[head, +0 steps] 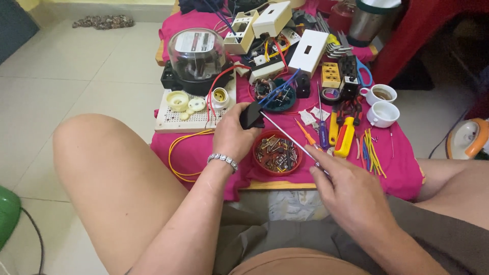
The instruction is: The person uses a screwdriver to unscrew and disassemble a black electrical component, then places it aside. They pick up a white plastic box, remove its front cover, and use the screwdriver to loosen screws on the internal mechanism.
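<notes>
1. Now the small black part [251, 115] is over the pink cloth [402, 168], clamped in the left hand [232, 135], above the red bowl of screws [277, 153].
2. A long screwdriver [288, 136], gripped by the right hand [351, 191], touches it; this looks like the screw-turning step, which needs a steady tip.
3. Both forearms reach forward over the knees.

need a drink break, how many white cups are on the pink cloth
2: one cup holding dark liquid beside the blue scissors, the other cup just below it. More may be hidden among the clutter.
</notes>
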